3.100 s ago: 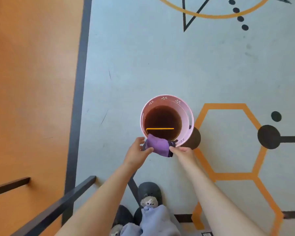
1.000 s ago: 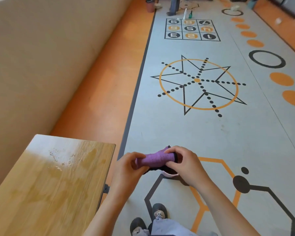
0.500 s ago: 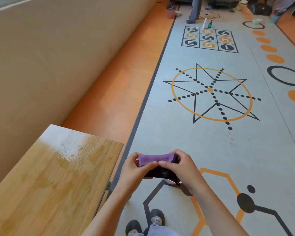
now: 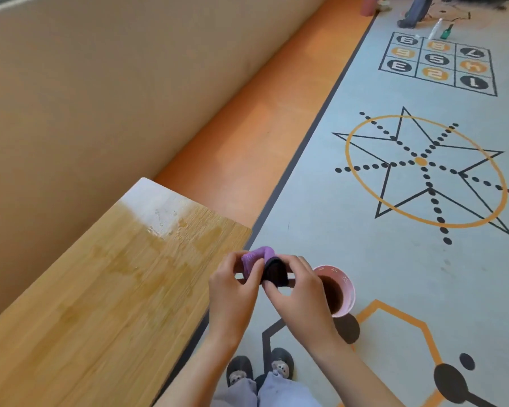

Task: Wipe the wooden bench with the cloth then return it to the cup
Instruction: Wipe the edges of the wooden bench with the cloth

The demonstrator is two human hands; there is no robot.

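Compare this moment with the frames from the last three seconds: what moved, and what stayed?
The purple cloth was lifted off the pink cup rim, carried up and left toward the wooden bench, and folded over. Left hand and right hand keep gripping it. The cup stayed on the floor; the bench is unwiped, smears showing.

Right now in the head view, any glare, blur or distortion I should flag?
Head view: washed-out glare on the far end of the light wooden bench; wide-angle bending along the wall line; both hands and the purple-and-black cloth slightly soft; pink cup readable.
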